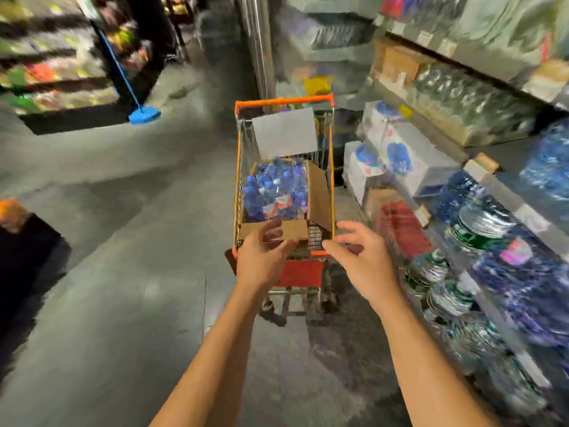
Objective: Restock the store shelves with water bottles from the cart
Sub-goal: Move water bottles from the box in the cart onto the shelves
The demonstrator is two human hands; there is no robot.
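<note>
Dim indoor light with a dull sheen on the grey concrete floor (129, 272). Heavy motion blur smears the right-hand metal shelves (480, 167) and far left displays; wide-angle bending shows at the edges.

Leaning against the left-hand produce display (46, 72): a blue broom (144, 114), head resting on the grey floor (123, 272). Sitting blurred beyond the aisle: a yellow package (318, 84).

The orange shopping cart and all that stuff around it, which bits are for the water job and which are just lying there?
For the job: orange wire shopping cart; cardboard box of blue plastic water bottles; bottle shelves; left hand; right hand.

Just lying about: blue flat mop; colourful snack shelves.
</note>
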